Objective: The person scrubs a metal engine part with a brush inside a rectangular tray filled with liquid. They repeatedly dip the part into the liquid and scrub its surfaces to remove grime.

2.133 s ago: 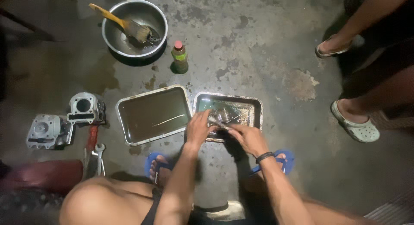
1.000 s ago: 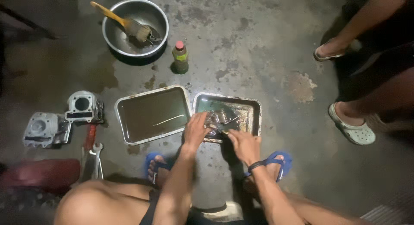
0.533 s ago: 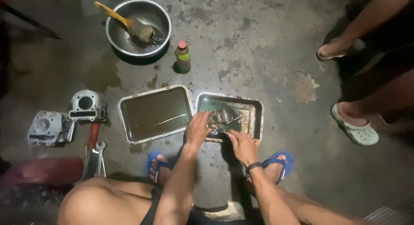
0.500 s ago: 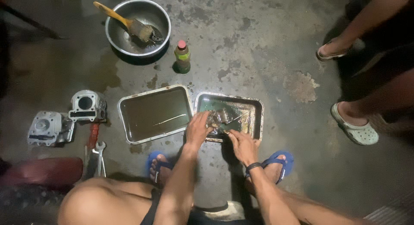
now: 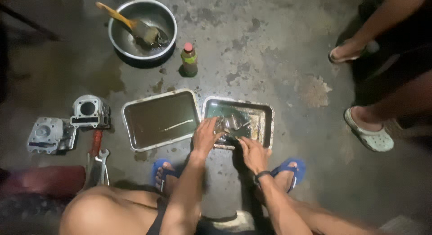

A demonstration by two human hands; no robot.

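Note:
I squat over two metal trays on a stained concrete floor. My left hand reaches into the right tray, its fingers on a shiny metal part lying in oily liquid. My right hand rests at the tray's near edge, fingers touching the same part from the front. I cannot tell how firmly either hand grips it. The left tray holds dark liquid and a thin rod.
A steel bowl with a paintbrush stands at the back, a small bottle beside it. Two engine cylinder parts, wrenches lie left. Another person's feet in sandals stand at right. My blue flip-flops flank the trays.
My right hand drew back from the tray's middle to its near edge. My left hand stays on the metal part in the tray.

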